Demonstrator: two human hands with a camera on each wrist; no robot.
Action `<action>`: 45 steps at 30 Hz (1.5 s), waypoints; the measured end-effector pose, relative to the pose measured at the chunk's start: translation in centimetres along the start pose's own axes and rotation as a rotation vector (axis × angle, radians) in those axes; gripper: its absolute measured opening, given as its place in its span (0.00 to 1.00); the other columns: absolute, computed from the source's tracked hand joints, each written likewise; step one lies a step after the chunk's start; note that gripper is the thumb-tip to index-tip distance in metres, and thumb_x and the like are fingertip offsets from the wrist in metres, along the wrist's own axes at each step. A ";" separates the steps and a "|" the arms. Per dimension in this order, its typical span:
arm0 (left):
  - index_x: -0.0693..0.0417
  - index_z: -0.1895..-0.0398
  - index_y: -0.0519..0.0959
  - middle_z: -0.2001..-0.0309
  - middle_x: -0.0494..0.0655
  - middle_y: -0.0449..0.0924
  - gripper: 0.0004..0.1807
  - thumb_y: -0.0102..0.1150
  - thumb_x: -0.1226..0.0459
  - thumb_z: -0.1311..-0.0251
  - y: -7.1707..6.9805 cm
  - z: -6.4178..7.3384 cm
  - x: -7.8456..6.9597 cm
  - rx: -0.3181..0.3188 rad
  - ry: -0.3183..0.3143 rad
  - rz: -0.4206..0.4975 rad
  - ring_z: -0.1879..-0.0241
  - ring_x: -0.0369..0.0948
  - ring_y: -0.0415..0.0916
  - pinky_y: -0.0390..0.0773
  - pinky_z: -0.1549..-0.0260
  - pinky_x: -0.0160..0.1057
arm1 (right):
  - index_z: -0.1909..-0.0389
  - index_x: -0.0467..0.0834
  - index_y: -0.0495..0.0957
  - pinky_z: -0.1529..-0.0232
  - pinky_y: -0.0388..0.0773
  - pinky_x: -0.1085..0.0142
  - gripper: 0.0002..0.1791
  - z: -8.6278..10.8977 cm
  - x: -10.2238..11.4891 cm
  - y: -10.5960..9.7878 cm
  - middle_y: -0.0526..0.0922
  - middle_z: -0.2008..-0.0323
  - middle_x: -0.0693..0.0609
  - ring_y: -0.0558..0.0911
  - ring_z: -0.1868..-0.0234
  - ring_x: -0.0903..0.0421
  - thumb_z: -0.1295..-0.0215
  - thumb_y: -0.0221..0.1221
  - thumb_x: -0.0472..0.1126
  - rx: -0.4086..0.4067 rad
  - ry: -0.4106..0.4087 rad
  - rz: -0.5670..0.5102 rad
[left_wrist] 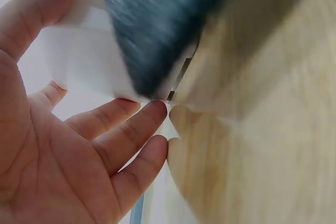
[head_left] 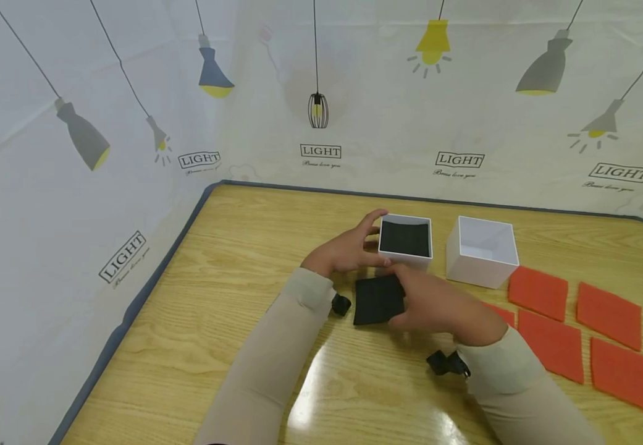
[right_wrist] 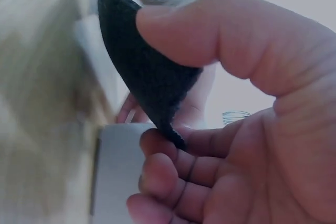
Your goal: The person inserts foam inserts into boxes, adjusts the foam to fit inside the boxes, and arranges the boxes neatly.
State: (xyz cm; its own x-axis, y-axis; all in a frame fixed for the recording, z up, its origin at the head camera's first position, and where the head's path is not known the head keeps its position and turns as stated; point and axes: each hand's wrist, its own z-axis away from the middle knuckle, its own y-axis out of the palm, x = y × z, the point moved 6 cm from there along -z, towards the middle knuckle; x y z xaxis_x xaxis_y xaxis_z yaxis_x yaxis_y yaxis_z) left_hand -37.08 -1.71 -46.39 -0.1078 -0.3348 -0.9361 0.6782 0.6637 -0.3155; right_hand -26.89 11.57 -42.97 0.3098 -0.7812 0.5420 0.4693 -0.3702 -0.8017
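Note:
My right hand [head_left: 435,303] pinches a black felt square [head_left: 378,300] between thumb and fingers, just in front of a small white box [head_left: 410,264]. In the right wrist view the held felt square [right_wrist: 142,66] bends between the thumb and fingertips. My left hand [head_left: 349,247] holds the box from its left side, thumb at the near corner and fingers spread toward the back. Fingertips touch the box wall [left_wrist: 84,56] in the left wrist view. Inside the box lies black felt [head_left: 404,239], below the rim.
A second white box [head_left: 482,272] stands to the right, its top uncovered. Several orange-red felt squares [head_left: 551,346] lie flat on the wooden table [head_left: 199,321] at the right, one partly behind my right arm. A printed sheet [head_left: 377,148] hangs behind the table's far edge.

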 end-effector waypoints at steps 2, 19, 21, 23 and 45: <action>0.24 0.15 0.39 0.16 0.53 0.51 0.59 0.73 0.61 0.34 0.0 0.1 0.0 -0.004 -0.006 -0.020 0.20 0.51 0.60 0.70 0.29 0.52 | 0.27 0.36 0.64 0.46 0.79 0.51 0.49 0.4 0.0 -0.5 0.82 0.43 0.45 0.81 0.51 0.52 0.48 0.77 0.42 0.004 -0.015 -0.020; 0.28 0.14 0.36 0.16 0.54 0.49 0.56 0.50 0.81 0.29 0.2 0.0 0.0 -0.009 -0.037 -0.109 0.20 0.50 0.61 0.74 0.38 0.42 | 0.27 0.40 0.65 0.59 0.75 0.62 0.43 3.0 -0.1 -4.9 0.77 0.60 0.49 0.76 0.59 0.51 0.41 0.74 0.43 -0.104 -0.081 -0.127; 0.30 0.14 0.35 0.16 0.56 0.49 0.57 0.44 0.86 0.33 0.2 -0.1 0.0 -0.001 -0.039 -0.125 0.21 0.51 0.61 0.73 0.41 0.41 | 0.26 0.39 0.64 0.58 0.75 0.62 0.44 2.9 -0.3 -5.3 0.76 0.59 0.48 0.75 0.58 0.50 0.40 0.74 0.41 -0.151 -0.082 -0.161; 0.30 0.14 0.35 0.16 0.56 0.48 0.56 0.44 0.85 0.31 0.2 -0.2 0.1 0.003 -0.042 -0.117 0.21 0.52 0.61 0.74 0.40 0.42 | 0.24 0.37 0.62 0.57 0.74 0.63 0.45 2.9 -0.4 -5.6 0.75 0.59 0.47 0.74 0.57 0.50 0.38 0.74 0.42 -0.199 -0.080 -0.187; 0.17 0.17 0.43 0.16 0.52 0.50 0.60 0.75 0.63 0.37 0.0 -0.1 0.2 -0.035 -0.053 0.002 0.20 0.50 0.61 0.64 0.25 0.52 | 0.16 0.35 0.44 0.56 0.75 0.57 0.53 1.0 -3.1 -5.2 0.63 0.31 0.35 0.73 0.54 0.46 0.28 0.66 0.47 -0.319 0.130 -0.172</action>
State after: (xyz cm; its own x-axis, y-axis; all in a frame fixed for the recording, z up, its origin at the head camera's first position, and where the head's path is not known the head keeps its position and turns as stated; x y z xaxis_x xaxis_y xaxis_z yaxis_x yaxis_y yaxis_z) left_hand -37.17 -1.73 -46.57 -0.0671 -0.3682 -0.9273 0.6527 0.6867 -0.3199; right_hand -29.51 16.42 -40.20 0.1316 -0.7435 0.6557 0.2184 -0.6235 -0.7507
